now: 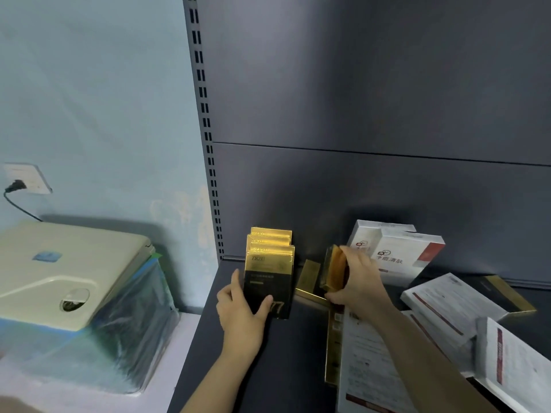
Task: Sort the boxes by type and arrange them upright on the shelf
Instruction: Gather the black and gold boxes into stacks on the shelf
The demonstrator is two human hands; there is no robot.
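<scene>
Several gold-and-black boxes [269,263] stand upright in a row at the left end of the dark shelf [301,347]. My left hand [243,305] grips the front box of that row from the left side. My right hand [359,278] holds another gold-and-black box [334,268] on edge just right of the row. More gold boxes [310,277] lie flat beneath it. Two white boxes with red marks [396,251] lean against the back panel. Several white boxes [447,305] lie scattered flat on the right.
The grey back panel [372,114] and slotted upright [205,129] bound the shelf. Left of the shelf sits a cream-lidded appliance wrapped in plastic [68,281] on a white surface. A wall socket with a black plug [24,181] is above it.
</scene>
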